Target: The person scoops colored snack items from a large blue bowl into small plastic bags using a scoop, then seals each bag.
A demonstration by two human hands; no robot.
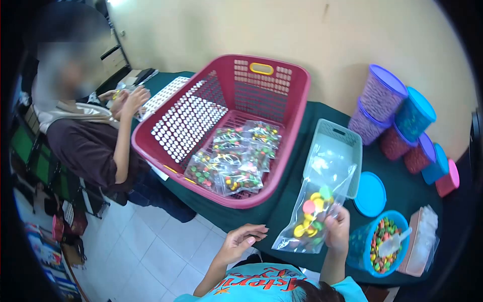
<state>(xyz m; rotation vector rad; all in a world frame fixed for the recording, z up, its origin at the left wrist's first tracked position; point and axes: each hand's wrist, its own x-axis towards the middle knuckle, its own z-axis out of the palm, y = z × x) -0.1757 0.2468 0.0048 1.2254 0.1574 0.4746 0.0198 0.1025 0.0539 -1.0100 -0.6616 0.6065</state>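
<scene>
My right hand [338, 227] pinches the side of a clear plastic bag [292, 241] with yellow, green and pink round candies [313, 216] at its lower part. The bag's upper end lies over a grey-green basket [310, 136]. My left hand [243, 242] is held left of the bag, apart from it, fingers loosely bent with nothing in them. To the right of my right hand stands a blue tub [358, 246] of small multicoloured candies, with a clear scoop [391, 245] resting in them.
A large maroon basket [297, 105] holds several filled candy bags [236, 156]. A blue lid [371, 194] lies beside the grey-green basket. Lidded candy tubs [380, 93] are stacked by the wall. A pink container [415, 241] holds clear bags. Another person [90, 133] works at the left.
</scene>
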